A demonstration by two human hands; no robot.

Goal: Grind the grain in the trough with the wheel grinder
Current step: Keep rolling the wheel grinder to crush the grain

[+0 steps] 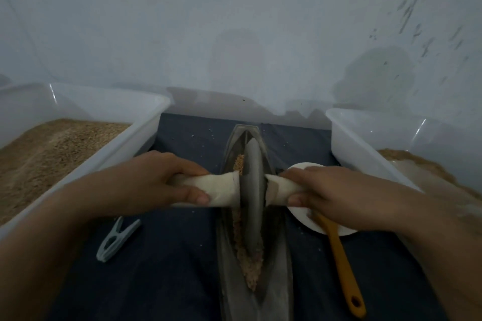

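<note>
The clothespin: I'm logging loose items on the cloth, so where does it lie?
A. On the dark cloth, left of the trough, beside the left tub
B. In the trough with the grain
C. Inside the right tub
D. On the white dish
A: the clothespin lies on the dark cloth, between the left tub and the trough.

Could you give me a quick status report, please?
Both hands, left and right, grip wheel grinder handles. Wheel in trough, grain beneath. Nothing obstructing.

Left grip (167, 180), right grip (326, 190): fingers curled, arms extended.
</note>
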